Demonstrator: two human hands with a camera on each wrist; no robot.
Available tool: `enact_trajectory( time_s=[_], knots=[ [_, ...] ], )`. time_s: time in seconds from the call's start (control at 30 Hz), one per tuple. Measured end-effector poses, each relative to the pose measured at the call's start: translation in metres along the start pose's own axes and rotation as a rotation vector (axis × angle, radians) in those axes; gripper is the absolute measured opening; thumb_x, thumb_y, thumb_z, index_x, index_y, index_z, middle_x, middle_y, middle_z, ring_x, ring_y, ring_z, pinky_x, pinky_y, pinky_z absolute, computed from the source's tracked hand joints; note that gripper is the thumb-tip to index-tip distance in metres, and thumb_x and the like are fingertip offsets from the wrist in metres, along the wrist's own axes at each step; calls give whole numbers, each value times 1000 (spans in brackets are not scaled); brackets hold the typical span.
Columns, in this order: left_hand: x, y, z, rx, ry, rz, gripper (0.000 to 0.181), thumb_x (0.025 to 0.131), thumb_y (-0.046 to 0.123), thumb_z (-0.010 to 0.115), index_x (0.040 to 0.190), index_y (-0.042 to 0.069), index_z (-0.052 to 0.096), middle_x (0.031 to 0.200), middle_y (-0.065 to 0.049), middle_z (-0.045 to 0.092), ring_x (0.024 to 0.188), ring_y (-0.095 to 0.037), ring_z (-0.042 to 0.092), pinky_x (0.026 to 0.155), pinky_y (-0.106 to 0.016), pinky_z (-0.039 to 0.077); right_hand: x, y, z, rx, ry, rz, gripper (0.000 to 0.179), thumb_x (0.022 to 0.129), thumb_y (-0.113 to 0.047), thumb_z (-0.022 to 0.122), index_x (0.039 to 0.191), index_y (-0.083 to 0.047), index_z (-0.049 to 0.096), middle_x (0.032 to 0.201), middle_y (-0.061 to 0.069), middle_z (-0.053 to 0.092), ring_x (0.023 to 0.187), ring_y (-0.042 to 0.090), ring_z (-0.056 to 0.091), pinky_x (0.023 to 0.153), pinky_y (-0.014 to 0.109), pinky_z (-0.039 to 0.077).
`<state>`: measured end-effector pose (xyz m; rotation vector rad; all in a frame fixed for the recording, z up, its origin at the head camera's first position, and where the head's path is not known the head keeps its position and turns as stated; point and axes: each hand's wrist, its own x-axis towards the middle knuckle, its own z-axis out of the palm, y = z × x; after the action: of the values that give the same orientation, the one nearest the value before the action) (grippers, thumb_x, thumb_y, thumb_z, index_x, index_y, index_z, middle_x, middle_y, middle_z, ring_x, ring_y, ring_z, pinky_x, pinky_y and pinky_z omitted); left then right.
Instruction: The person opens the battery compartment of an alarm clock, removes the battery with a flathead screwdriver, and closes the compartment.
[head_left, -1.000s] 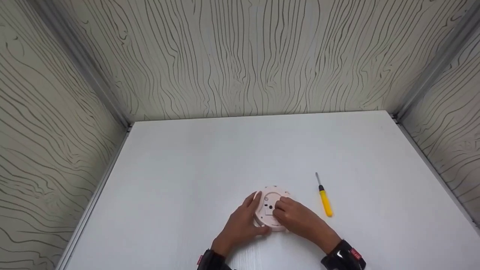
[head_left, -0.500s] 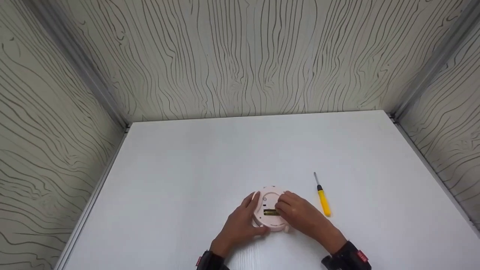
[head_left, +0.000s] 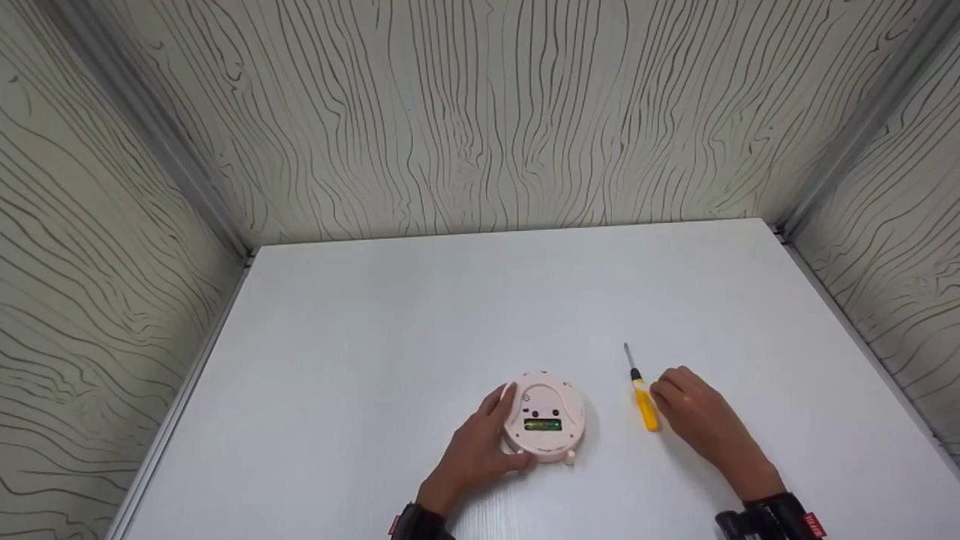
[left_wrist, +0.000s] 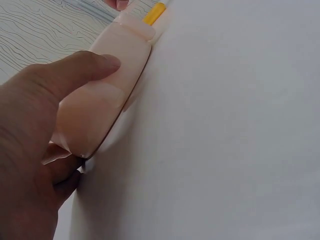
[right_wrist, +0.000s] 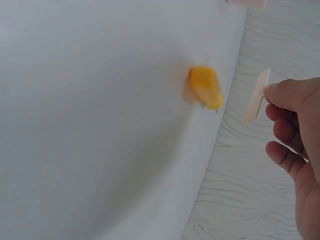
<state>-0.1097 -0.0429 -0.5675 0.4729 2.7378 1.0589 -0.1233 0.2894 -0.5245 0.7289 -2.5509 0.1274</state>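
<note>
A round pale pink alarm clock (head_left: 545, 396) lies back side up on the table, its battery compartment uncovered. Inside the compartment a battery (head_left: 541, 425) shows, with two dark knobs above it. My left hand (head_left: 476, 451) grips the clock's left rim, the thumb on its side near a small foot, as the left wrist view also shows. Off to the right, my right hand (head_left: 699, 417) pinches a thin pale pink battery cover (right_wrist: 258, 97) between thumb and fingers. The cover is above the table, beside a yellow-handled screwdriver (head_left: 646, 411) and partly over it in the head view.
The white table (head_left: 390, 322) is bounded by wood-patterned panels (head_left: 480, 120) at the back and both sides. Grey metal rails run along its left and right edges. The screwdriver's tip points away from me.
The battery cover has come off the clock, exposing the battery. My right hand has moved right with the cover, close to the screwdriver. My left hand stays on the clock.
</note>
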Motion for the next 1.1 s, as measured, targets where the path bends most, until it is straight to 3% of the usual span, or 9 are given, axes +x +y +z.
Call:
enact_trajectory(
  time_s=[0.27,0.47,0.6,0.73,0.83,0.97,1.1],
  knots=[
    [-1,1,1,-24,-9,-27,103,70,56,76,155,32,22,159,1,31,137,-26,46,107,-47,44,-24,29,4,4,-49,89,26,63,6,85,82,-5,71,80,3,59,74,12,56,66,25,57],
    [-1,1,1,-41,-10,-40,103,70,57,75,155,34,22,159,4,31,139,-24,44,107,-47,44,-31,39,5,148,-228,250,15,76,3,76,86,-7,72,84,-1,61,78,12,58,71,28,57],
    [-2,1,0,-42,-5,-27,102,71,56,75,155,33,22,159,3,31,139,-23,44,108,-46,44,-30,41,3,201,-297,329,12,80,3,73,88,-6,71,85,2,64,81,17,61,75,34,58],
    [-2,1,0,-41,-1,-18,101,71,55,75,155,33,22,159,2,32,139,-23,44,107,-47,44,-25,33,0,229,-302,389,11,83,-2,72,93,-4,71,87,5,64,81,18,61,76,37,58],
    [-2,2,0,-45,-1,-24,102,71,55,75,155,33,22,159,2,32,139,-24,43,107,-48,44,-18,21,-1,279,-299,464,13,86,-12,71,96,-4,71,85,4,63,77,15,57,70,31,57],
    [-1,3,0,-41,-5,-47,103,70,55,75,155,35,21,160,3,31,140,-25,42,108,-49,43,-5,3,0,357,-336,545,17,89,-22,69,93,-6,70,75,0,59,69,13,49,58,21,46],
    [-2,3,2,-38,-8,-52,102,71,56,75,155,35,21,159,2,31,140,-26,42,108,-50,43,2,-7,6,385,-388,597,21,89,-27,69,86,-6,69,67,0,53,64,14,45,53,20,38]
  ],
)
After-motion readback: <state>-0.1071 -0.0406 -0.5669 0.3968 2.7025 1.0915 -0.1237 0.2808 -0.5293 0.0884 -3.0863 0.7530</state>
